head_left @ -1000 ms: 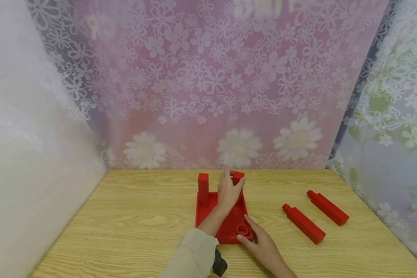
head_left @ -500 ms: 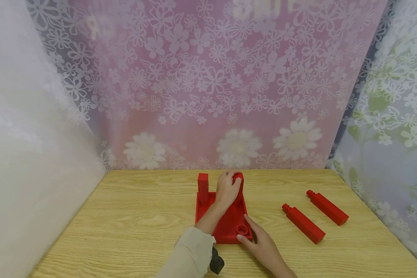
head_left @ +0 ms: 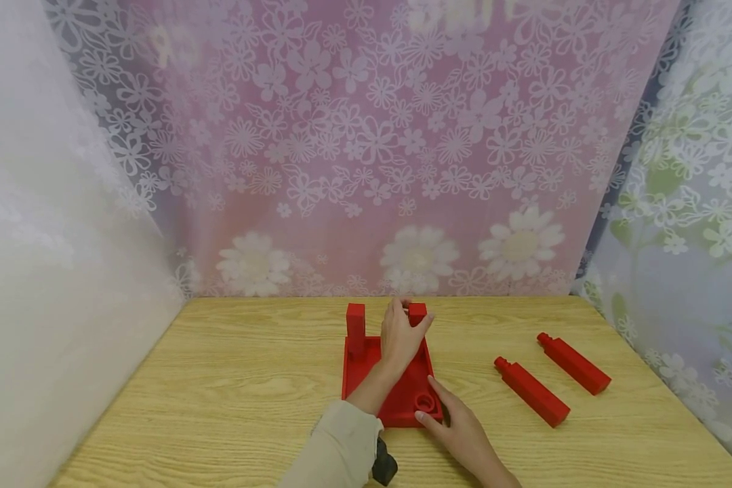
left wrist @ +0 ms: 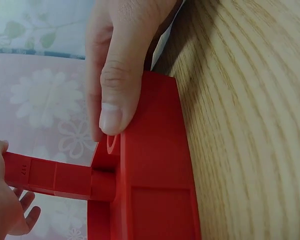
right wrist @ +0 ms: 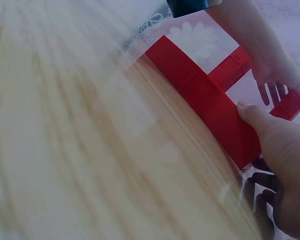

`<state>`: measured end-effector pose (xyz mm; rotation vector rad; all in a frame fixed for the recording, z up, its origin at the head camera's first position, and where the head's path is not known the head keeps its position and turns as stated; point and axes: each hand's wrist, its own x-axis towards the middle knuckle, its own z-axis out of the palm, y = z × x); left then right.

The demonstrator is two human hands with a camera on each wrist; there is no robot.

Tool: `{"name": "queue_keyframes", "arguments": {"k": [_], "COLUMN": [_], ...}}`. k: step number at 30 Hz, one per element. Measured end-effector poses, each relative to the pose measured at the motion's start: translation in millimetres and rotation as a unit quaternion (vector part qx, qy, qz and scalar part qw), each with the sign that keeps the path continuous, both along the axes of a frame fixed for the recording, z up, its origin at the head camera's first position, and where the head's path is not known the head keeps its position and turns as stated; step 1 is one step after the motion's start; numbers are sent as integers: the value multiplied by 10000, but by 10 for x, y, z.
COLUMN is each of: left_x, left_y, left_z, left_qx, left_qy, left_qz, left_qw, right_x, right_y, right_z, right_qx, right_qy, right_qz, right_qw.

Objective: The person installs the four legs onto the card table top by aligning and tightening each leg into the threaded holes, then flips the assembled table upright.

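A shallow red square tray (head_left: 396, 407) with rimmed walls lies on the wooden table. Upright at its far left corner stands one red leg (head_left: 356, 329). My left hand (head_left: 399, 339) reaches across the tray and holds the top of another red leg (head_left: 417, 313) at the far right corner, thumb on the right side. In the left wrist view this leg (left wrist: 47, 176) rises from the tray. My right hand (head_left: 460, 423) grips the tray's near right corner, beside a round socket (head_left: 424, 402); its thumb presses the wall in the right wrist view. The near left corner is hidden by my left forearm.
Two more red legs, a nearer one (head_left: 532, 392) and a farther one (head_left: 573, 363), lie on the table at the right, their threaded ends pointing away to the left. A black wrist device (head_left: 384, 464) hangs under my left sleeve. Patterned curtains (head_left: 372, 149) enclose the table.
The left hand turned at the leg's top, curling over it half a second ago and now back with the thumb spread right. The leg's top has rotated. The right hand and tray stay put.
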<state>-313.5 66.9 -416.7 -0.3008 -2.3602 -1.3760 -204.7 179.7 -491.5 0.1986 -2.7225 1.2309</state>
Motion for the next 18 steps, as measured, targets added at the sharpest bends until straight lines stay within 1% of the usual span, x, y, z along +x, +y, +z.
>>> {"name": "queue_keyframes", "arguments": {"k": [4, 12, 18], "left_x": [-3, -26, -29], "left_y": [-6, -50, -69], "left_z": [6, 28, 19], "left_qx": [80, -146, -124], "left_qy": [-48, -239, -296], "left_qz": [-77, -253, -408], "left_qw": [9999, 9993, 9986], "right_x": [1, 1, -3], "right_y": [-3, -11, -9], "right_z": [9, 29, 4], "right_qx": [-25, 2, 57], "right_qy": [-27, -47, -6], "right_qz": [-8, -39, 2], "right_qw": [10000, 10000, 10000]}}
